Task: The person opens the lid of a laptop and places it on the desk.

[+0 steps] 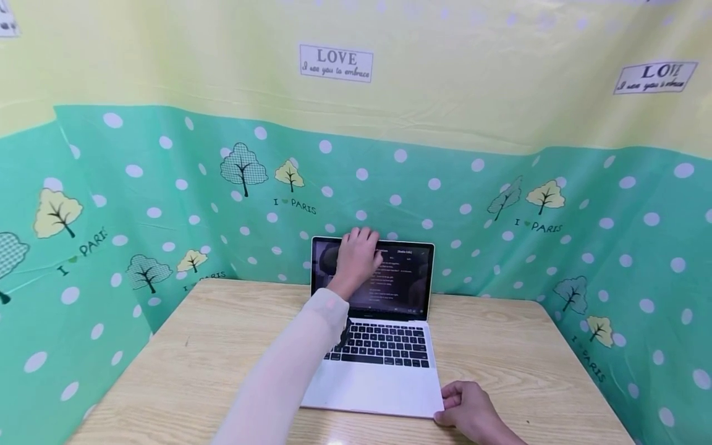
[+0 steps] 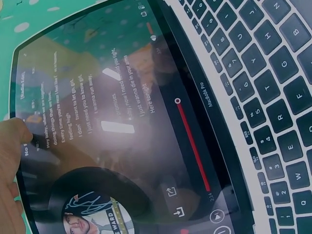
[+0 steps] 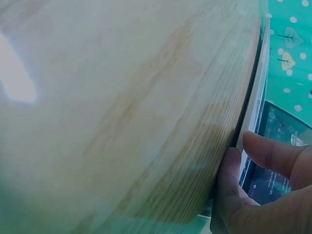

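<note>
An unfolded silver laptop (image 1: 375, 386) stands on the wooden table, its black keyboard facing me. White lyrics and a red progress bar show on its lit screen (image 2: 92, 97), with "MacBook Pro" printed beneath. My left hand (image 1: 357, 259) grips the lid's top edge, thumb (image 2: 22, 131) on the screen side and fingers over the rim. That forearm covers part of the keyboard's left side. At the base's front right corner, my right hand (image 1: 470, 408) pinches the edge between thumb and fingers. The right wrist view shows the thumb (image 3: 268, 151) and a finger against the thin base edge (image 3: 252, 107).
Light wood-grain table (image 1: 222, 334) surface extends on both sides of the laptop. Close behind the lid hangs a green and yellow curtain (image 1: 361, 179) with white dots and printed trees, which also wraps around the left and right sides.
</note>
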Available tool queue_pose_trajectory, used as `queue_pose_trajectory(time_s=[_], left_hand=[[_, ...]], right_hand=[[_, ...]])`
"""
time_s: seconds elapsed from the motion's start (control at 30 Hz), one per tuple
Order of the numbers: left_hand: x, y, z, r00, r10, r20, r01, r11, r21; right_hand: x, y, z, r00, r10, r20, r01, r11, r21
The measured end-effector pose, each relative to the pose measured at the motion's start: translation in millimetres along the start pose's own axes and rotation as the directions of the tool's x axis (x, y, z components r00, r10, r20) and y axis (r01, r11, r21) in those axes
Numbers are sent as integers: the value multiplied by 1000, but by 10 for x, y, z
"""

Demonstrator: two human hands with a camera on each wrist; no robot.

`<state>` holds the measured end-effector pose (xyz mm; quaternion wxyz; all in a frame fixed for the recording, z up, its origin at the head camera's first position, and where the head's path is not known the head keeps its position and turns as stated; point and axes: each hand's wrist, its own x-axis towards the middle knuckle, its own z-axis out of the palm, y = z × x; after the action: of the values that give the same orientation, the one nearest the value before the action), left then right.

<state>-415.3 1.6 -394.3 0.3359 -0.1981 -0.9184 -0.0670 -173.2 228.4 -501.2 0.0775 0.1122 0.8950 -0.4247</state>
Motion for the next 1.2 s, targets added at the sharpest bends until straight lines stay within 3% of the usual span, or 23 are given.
queue_pose_trajectory(time_s=[0.27, 0.87, 1.2], left_hand=[[17, -23, 54, 1000, 0, -23, 0, 1000, -4], [87, -55, 83, 999, -13, 47, 14, 1000, -20], [52, -70, 47, 1000, 29, 6, -29, 1000, 10]], right_hand=[[-16, 4, -4, 999, -34, -8, 34, 999, 4], [-14, 7, -5, 999, -40, -4, 40, 999, 7], [-16, 1, 11, 1000, -29, -7, 29, 1000, 2]])
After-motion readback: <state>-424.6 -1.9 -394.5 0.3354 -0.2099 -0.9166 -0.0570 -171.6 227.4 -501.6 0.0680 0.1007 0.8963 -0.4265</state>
